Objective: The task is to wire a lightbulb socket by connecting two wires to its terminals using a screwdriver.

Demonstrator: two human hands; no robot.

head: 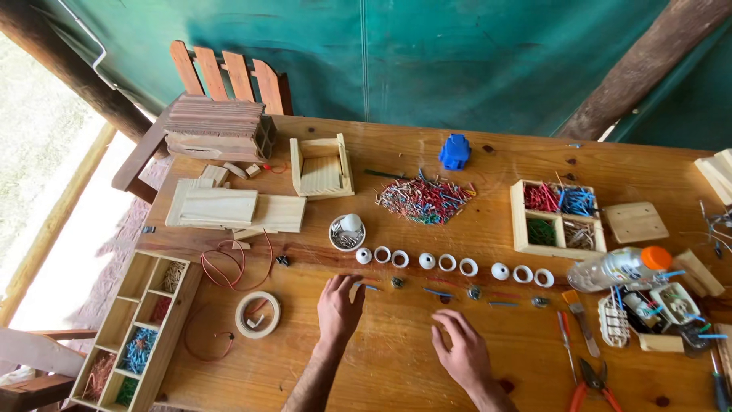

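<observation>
Both hands empty on wooden table (396, 358).
Left hand (338, 307) lies flat, fingertips touching a short blue wire (369, 287); right hand (459, 351) hovers loosely spread, another blue wire (438, 292) just beyond its fingers.

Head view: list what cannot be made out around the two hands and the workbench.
- Left hand: its fingertips cover the table beneath; any grip cannot be told.
- Right hand: palm faces down, hiding what is beneath.
- Small dark parts below the row of white rings: too small to identify.
- Pliers: handles cut by the bottom edge.
- Long compartment tray: near end cut by the bottom edge.
- White bowl: contents too small.
</observation>
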